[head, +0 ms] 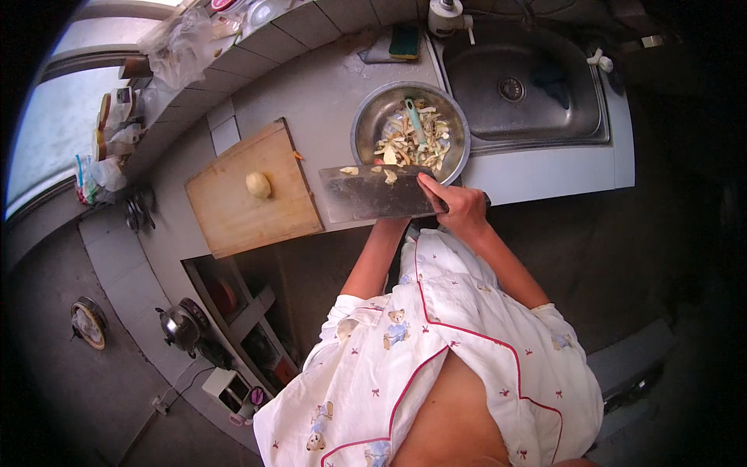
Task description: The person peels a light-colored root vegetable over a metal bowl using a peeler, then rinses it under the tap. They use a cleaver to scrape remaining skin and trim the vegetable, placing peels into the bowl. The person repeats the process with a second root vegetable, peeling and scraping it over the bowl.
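Observation:
My right hand (461,207) grips the handle of a broad cleaver (379,195), its index finger stretched along the blade's upper corner. The blade lies across the near rim of a stainless steel bowl (358,125), with a few pale peel scraps clinging along its far edge. My left forearm (373,260) reaches up behind the blade, which hides most of my left hand. Inside the bowl are many vegetable peelings (432,140) and a peeler with a pale green handle (415,119). To the left, a peeled potato (258,185) rests on a wooden cutting board (245,225).
A stainless steel sink (484,125) is set into the counter at the right. Behind the bowl lies a green and yellow scouring sponge (404,42), near a white tap filter (446,17). Jars and plastic bags (181,52) line the window ledge. A metal pot (180,328) stands at lower left.

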`<action>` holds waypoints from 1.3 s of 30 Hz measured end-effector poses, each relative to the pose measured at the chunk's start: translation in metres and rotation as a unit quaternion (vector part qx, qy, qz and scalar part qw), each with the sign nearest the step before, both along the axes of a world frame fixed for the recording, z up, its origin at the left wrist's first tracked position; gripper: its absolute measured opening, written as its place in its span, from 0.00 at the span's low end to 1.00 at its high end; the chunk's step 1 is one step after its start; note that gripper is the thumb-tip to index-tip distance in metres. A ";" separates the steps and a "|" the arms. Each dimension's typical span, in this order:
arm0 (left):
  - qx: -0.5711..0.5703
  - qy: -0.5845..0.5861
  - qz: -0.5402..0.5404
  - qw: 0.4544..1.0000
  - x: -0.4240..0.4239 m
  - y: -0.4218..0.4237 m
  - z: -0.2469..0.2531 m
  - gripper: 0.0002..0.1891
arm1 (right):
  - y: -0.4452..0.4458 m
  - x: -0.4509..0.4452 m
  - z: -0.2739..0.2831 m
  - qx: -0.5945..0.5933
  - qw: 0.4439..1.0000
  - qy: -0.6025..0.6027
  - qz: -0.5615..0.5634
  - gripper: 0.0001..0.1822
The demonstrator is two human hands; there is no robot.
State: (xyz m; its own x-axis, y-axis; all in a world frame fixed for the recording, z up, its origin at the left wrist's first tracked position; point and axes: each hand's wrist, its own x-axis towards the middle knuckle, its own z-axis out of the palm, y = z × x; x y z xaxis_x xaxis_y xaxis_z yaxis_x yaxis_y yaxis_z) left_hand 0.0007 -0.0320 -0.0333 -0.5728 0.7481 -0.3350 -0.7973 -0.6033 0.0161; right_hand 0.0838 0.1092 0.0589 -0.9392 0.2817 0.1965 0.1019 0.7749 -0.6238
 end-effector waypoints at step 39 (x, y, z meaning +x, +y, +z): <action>-0.328 0.002 -0.079 0.941 0.003 0.015 0.105 0.30 | 0.041 0.011 -0.027 -0.039 0.998 -0.005 -0.047 0.19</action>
State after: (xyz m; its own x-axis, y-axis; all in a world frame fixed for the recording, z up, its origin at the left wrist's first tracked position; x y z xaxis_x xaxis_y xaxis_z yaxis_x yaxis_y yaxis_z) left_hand 0.0039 -0.0171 0.0713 -0.4738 0.4562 -0.7533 -0.8754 -0.3368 0.3467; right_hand 0.0946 0.1501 0.0320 -0.9096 0.3832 0.1602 0.1793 0.7101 -0.6809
